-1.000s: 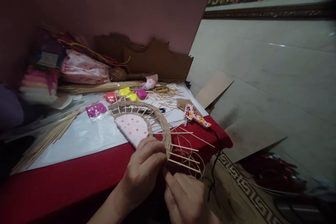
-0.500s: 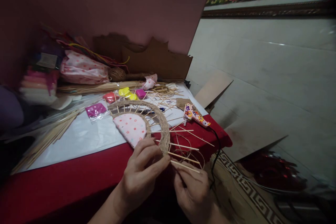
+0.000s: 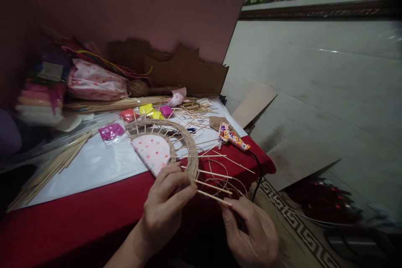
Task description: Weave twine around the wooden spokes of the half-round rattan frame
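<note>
A half-round frame of thin wooden sticks bound by a band of jute twine (image 3: 192, 146) leans over the table's front edge. Its inner half-disc (image 3: 153, 150) is covered in pink flowered cloth. My left hand (image 3: 168, 201) is closed on the lower right end of the band, thumb and fingers pinching it by the last stick (image 3: 215, 198). Beside that stick's free tip, my right hand (image 3: 251, 230) is closed in a pinch on thin twine. Loose loops of twine (image 3: 224, 171) hang among the sticks just above.
A flower-patterned glue gun (image 3: 232, 137) lies at the table's right corner, its black cord hanging over the edge. Sticks (image 3: 63, 161) lie on the left. Packets of purple (image 3: 112, 132) and yellow (image 3: 151, 111) clay sit behind the frame. Cardboard (image 3: 188, 71) stands at the back.
My right hand has moved right and slightly down, away from my left hand, drawing the twine out. My left hand keeps its grip. The whole view has shifted slightly.
</note>
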Demonstrator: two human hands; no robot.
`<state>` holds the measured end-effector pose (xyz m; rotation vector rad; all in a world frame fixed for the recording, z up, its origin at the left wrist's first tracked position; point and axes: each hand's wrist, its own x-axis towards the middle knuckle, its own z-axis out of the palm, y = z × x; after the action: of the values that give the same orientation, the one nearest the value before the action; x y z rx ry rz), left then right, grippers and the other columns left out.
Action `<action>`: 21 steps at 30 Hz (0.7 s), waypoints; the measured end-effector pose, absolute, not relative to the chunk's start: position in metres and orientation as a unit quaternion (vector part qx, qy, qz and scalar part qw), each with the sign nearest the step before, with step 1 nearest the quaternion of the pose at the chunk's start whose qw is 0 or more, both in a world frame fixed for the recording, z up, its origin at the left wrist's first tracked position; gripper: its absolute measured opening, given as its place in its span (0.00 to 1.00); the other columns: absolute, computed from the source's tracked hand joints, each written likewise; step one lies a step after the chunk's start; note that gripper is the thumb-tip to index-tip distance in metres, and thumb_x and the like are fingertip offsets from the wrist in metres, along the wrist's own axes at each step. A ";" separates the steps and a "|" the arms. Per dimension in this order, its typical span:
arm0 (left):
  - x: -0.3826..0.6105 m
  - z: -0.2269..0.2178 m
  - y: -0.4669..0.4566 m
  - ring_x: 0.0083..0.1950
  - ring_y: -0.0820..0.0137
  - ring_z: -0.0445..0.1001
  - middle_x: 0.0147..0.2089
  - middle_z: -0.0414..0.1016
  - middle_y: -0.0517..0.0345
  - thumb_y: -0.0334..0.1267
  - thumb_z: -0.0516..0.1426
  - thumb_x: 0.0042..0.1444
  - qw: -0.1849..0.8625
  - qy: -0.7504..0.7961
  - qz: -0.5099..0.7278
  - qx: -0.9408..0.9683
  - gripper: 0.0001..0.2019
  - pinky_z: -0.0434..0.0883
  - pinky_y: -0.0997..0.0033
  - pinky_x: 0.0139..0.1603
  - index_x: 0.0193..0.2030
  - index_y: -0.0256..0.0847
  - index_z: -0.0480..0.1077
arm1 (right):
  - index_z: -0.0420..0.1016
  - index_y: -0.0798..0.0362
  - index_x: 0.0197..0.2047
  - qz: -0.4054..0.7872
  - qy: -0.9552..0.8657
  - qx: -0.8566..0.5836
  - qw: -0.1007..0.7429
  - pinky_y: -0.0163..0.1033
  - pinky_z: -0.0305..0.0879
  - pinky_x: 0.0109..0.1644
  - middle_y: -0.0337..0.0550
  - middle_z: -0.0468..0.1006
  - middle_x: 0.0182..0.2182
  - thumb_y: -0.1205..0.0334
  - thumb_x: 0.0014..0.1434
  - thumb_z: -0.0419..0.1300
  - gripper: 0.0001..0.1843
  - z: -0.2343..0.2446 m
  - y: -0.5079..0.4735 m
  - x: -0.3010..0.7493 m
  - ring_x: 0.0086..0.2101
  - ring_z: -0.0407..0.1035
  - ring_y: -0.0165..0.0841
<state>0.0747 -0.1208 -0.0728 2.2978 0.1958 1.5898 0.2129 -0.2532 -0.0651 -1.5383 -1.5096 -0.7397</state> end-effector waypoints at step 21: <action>0.067 -0.081 -0.127 0.38 0.66 0.71 0.36 0.78 0.51 0.22 0.55 0.52 -0.009 0.128 0.533 0.837 0.11 0.65 0.65 0.36 0.38 0.38 0.73 | 0.68 0.53 0.33 -0.264 -0.677 -0.574 0.377 0.34 0.59 0.24 0.37 0.74 0.19 0.64 0.63 0.54 0.06 -0.020 -0.248 0.210 0.19 0.66 0.27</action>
<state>0.0670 -0.1266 -0.0807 2.6431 0.4047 1.6830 0.2099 -0.2484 -0.0204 -1.4684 -1.7327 -0.6744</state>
